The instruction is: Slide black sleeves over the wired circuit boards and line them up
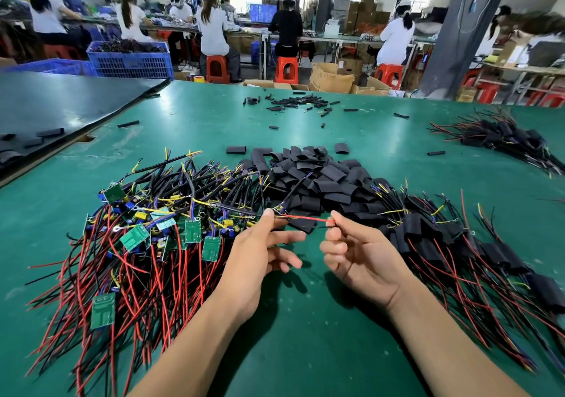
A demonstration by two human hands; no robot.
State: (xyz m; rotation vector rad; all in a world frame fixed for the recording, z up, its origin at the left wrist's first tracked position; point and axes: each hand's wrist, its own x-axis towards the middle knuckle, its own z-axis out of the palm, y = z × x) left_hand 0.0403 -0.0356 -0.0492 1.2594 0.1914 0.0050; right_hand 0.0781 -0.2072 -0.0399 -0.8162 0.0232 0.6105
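Note:
A heap of green circuit boards (134, 237) with red and black wires lies on the green table at the left. Behind my hands sits a pile of loose black sleeves (308, 176). To the right, sleeved boards (434, 237) lie in a row with their red wires trailing toward me. My left hand (263, 249) pinches one wired piece at its red and black wires (302, 218), and the black cable rises away behind it. My right hand (351, 249) pinches the other end of that red wire. The piece's board is not visible.
A second bundle of sleeved boards (501, 139) lies at the far right, and small black tubes (299, 103) are scattered at the far edge. A dark mat (61, 103) covers the table's left corner. Workers sit on red stools at benches beyond, with blue crates and cardboard boxes.

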